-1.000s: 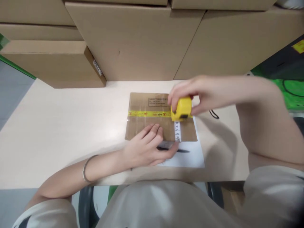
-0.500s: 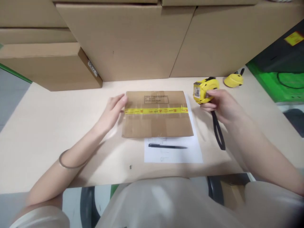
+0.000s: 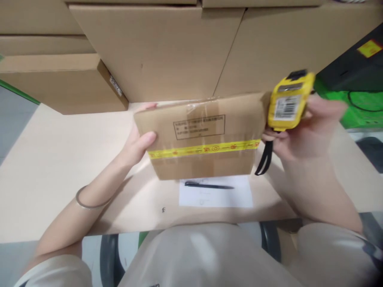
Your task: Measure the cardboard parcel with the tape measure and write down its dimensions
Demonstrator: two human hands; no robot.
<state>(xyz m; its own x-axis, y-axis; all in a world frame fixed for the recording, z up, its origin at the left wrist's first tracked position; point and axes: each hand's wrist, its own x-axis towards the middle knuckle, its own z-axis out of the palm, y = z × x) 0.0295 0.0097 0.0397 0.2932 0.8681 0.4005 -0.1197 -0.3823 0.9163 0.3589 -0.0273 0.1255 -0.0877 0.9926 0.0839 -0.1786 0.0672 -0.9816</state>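
Observation:
A flat cardboard box point(image 3: 191, 167) with a printed label and a band of yellow tape is raised and tilted, its far edge higher than its near edge. My left hand point(image 3: 136, 143) grips its left side, thumb on the top face and fingers behind. At the right, my right hand point(image 3: 308, 127) holds a yellow tape measure point(image 3: 287, 105) with a barcode sticker and a black wrist strap point(image 3: 265, 159). That hand is close against the box's right edge, partly blurred; whether its fingers also support the box I cannot tell.
A sheet of paper point(image 3: 215, 199) with a black pen point(image 3: 209, 185) on it lies in front of the box. Large cartons point(image 3: 167, 52) line the back of the table, and a smaller carton point(image 3: 66, 87) stands at the left. A green surface point(image 3: 359, 107) is at the right.
The box has been lifted and tilted up from the table, my left hand now gripping it. My right hand has moved up with the tape measure, next to the box's right edge.

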